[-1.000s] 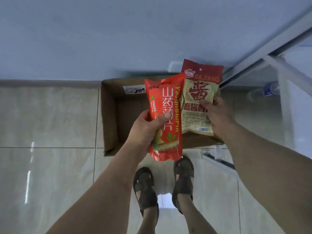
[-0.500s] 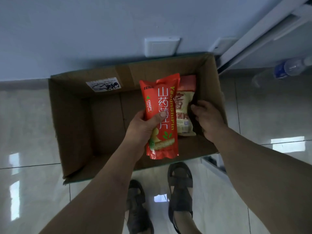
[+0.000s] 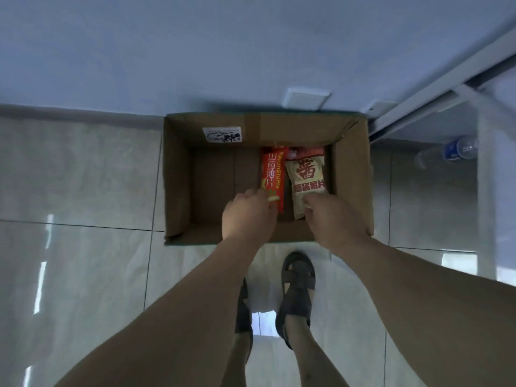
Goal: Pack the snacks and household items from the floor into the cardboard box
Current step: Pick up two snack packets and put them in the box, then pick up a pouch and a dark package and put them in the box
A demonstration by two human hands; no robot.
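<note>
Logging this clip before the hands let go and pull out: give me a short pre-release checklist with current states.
1. Red snack bag inside cardboard box: ok.
2. Beige snack bag inside, beside the red one: ok.
3. Left hand released from the red bag: not ok, fingers at its near end.
4. Right hand released from the beige bag: cannot tell.
5. Bags lying flat on the box bottom: cannot tell.
6. Free room left in the box: ok, left half bare.
</note>
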